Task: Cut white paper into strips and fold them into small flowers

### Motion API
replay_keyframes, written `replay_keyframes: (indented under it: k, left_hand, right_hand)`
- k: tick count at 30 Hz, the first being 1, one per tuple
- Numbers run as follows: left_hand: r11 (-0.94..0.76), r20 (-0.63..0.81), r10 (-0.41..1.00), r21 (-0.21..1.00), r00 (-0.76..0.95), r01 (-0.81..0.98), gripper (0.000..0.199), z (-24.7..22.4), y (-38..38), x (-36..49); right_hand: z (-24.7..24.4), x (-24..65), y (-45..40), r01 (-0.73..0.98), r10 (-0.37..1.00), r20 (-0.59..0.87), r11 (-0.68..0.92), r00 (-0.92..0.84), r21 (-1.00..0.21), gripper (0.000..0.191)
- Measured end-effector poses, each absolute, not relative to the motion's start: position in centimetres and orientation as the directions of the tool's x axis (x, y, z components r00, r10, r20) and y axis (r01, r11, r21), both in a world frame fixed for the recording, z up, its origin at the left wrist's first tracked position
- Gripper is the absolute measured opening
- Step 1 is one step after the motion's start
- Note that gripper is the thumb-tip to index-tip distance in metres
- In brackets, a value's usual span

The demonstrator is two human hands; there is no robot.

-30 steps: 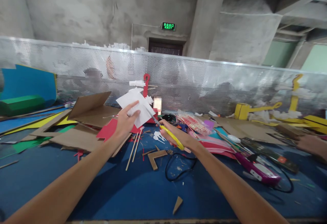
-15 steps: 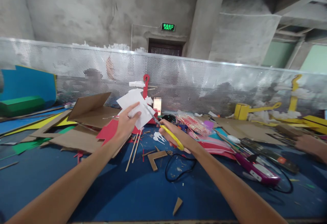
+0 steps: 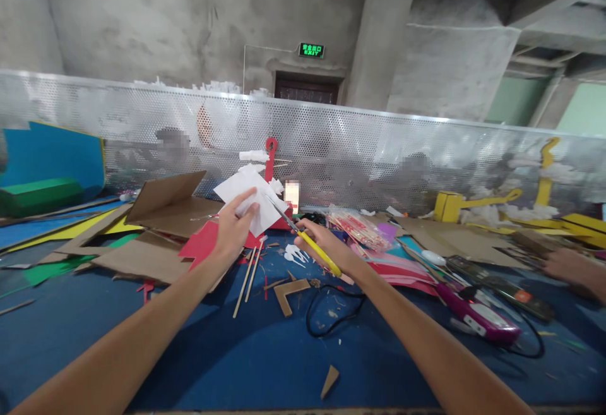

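My left hand (image 3: 237,222) pinches a white sheet of paper (image 3: 246,194) between thumb and fingers, above the table. My right hand (image 3: 319,244) grips a pair of scissors with yellow handles (image 3: 322,254). The blades point up and left and meet the paper's right part. Below the hands lie two thin wooden sticks (image 3: 249,276), small white paper cutouts (image 3: 294,252) and an L-shaped cardboard piece (image 3: 290,294). Red sheet material (image 3: 201,241) lies beneath my left hand. A red hooked piece (image 3: 270,159) stands behind the paper.
Brown cardboard (image 3: 163,203) is piled on the left. A bag of red-and-white sticks (image 3: 357,228), a purple device (image 3: 478,317) and a black cable loop (image 3: 310,320) lie on the right. Another person's hand (image 3: 575,270) is at the far right. A perforated metal panel (image 3: 360,150) borders the table.
The paper and my left hand have shifted very slightly left. The scissors stay at the paper, their handles a little closer together. The other person's hand has moved slightly left.
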State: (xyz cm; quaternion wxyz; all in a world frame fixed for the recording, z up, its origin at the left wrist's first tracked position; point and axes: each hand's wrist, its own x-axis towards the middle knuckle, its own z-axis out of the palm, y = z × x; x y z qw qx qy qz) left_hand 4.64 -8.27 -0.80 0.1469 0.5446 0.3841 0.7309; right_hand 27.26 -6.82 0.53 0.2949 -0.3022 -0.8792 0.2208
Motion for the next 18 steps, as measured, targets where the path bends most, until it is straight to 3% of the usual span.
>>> replay_keyframes:
  k: [4,11,18]
  left_hand:
    - [-0.670,0.680,0.633,0.721,-0.371,0.179,0.047,-0.8,-8.1,4.6]
    - [-0.669,0.720,0.596,0.690,-0.355,0.277,0.043,-0.6,-8.3,4.8]
    - [-0.655,0.716,0.626,0.698,-0.308,0.289,0.043,-0.7,-8.6,5.3]
  right_hand:
    - [0.9,27.3,-7.5,0.387,0.635,0.371,0.737,-0.677,-0.555,0.038]
    - [1.3,27.0,-9.4,0.385,0.672,0.264,0.653,-0.692,-0.653,0.042]
    - [0.9,26.7,-8.9,0.353,0.679,0.254,0.621,-0.689,-0.700,0.046]
